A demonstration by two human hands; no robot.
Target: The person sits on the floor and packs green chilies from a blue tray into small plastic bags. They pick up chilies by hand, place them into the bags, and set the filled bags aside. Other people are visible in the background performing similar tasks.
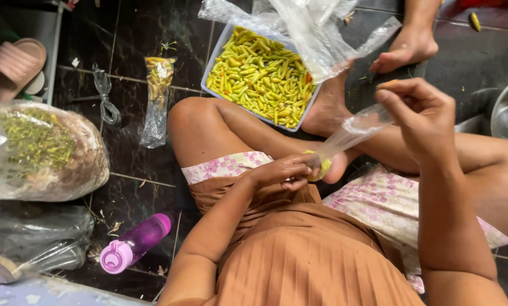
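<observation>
The left hand point(282, 171) is closed around the bottom of a small clear bag point(344, 137) with yellow-green chilies inside. At 2 o'clock from it, the right hand point(421, 116) pinches the top of the bag and holds it up. At 12 o'clock, farther off, a tray point(215, 54) full of chilies point(259, 76) sits on the dark floor. At 8 o'clock lies a purple bottle point(134, 243).

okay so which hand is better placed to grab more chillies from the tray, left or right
Probably the right hand. It sits higher, nearer the tray of chillies, pinching only the top of the small clear bag. The left hand grips the bag's filled bottom by the lap.
</observation>
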